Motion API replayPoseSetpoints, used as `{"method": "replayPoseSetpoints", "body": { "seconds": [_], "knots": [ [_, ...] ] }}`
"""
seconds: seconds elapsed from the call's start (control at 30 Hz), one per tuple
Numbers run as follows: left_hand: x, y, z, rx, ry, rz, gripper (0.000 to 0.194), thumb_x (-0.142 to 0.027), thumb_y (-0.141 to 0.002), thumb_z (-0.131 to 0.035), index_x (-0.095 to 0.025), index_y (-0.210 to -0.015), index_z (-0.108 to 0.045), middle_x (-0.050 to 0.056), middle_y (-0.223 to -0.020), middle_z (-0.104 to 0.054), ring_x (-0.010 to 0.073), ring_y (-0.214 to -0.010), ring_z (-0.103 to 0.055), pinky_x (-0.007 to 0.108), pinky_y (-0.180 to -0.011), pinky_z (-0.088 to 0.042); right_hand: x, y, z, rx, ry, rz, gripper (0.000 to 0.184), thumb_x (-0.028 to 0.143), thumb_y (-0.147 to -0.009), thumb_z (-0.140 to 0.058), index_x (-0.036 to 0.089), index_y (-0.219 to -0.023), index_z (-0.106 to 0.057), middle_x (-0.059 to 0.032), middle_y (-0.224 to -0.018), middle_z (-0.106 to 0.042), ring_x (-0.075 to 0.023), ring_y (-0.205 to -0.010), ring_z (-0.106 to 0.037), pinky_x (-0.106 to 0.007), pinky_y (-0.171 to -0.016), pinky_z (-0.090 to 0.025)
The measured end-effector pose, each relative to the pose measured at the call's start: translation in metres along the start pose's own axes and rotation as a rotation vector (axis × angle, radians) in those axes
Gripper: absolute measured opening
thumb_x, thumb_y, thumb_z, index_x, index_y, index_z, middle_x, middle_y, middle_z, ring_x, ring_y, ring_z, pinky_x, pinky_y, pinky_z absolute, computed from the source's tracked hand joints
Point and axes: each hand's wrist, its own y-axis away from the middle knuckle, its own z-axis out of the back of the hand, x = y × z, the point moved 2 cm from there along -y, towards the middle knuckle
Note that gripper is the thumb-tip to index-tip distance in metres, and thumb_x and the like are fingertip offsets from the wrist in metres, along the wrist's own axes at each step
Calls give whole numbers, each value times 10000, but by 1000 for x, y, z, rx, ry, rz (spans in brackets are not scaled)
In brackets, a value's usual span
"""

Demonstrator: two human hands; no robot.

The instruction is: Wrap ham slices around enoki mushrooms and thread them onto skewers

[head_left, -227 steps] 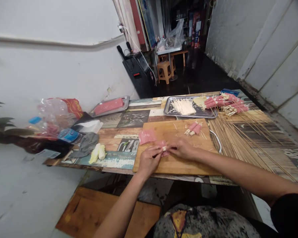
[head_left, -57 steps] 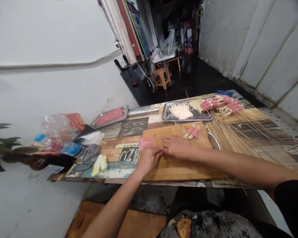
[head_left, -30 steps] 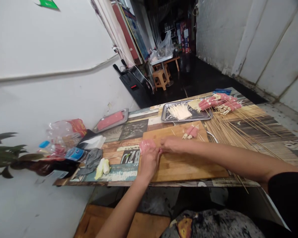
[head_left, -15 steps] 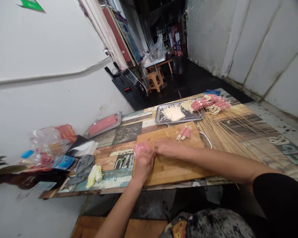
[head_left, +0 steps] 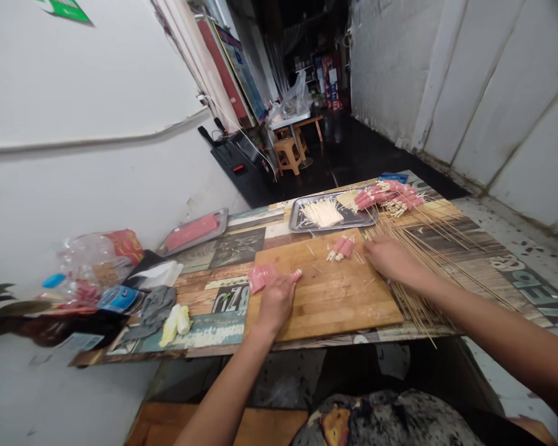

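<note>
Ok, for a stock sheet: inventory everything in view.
Table: one, multicoloured, foreground
Board: one, tan, on table
Sliced meat: one stack, pink, board left
Rolls: two, pink, board's far right
Trays: two, silver, table's far side
Meat slab: one, pink, left tray
Enoki: one bunch, white, right tray
Skewered rolls: several, pink, far right
Skewers: many, tan, beside board
Packet: one, blue, far right
Cloth: one, grey, left
Vegetable: count unclear, yellowish, left
Bottle: one blue-labelled, left
Packaging: count unclear, red-clear, left
Stools: two, tan, background
Left hand: one, at third roll
Right hand: one, near skewers
</note>
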Motion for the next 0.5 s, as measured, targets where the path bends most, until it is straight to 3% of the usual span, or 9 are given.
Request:
{"method": "replayPoseSetpoints", "body": {
  "seconds": [0.07, 0.17, 0.37, 0.5],
  "knots": [
    [-7, -6, -5, 1, 29, 34, 271, -229, -987, -457, -176, -1158, -661, 71, -1027, -740, 187, -879, -685, 325, -831, -545, -14, 5, -8, 27, -3, -52, 307, 179, -944, -392, 120, -1028, -680, -142, -990, -662, -214, -837, -612, -289, -688, -356],
    [-16, -14, -11, 16, 32, 52, 298, -252, -997, -430, -154, -1129, -678, 93, -974, -739, 208, -876, -675, 342, -826, -530, -16, 8, -13, 7, -46, -25, 321, 179, -950, -367, 152, -1011, -681, -109, -998, -659, -185, -782, -607, -272, -633, -325],
    [-22, -17, -16, -3, 51, 116, 347, -289, -1015, -371, -163, -1134, -672, 103, -946, -704, 217, -887, -638, 337, -806, -486, -3, 18, -7, -189, -265, 115, 323, 169, -942, -395, 193, -1078, -687, -66, -954, -654, -168, -827, -593, -240, -670, -355],
    [-22, -18, -14, -9, 117, 183, 354, -327, -1006, -388, -156, -1043, -696, 98, -902, -676, 205, -836, -606, 319, -769, -461, 11, 35, 4, -323, -376, 226, 311, 205, -965, -385, 180, -1038, -686, -57, -854, -628, -155, -758, -564, -232, -658, -376]
  ]
}}
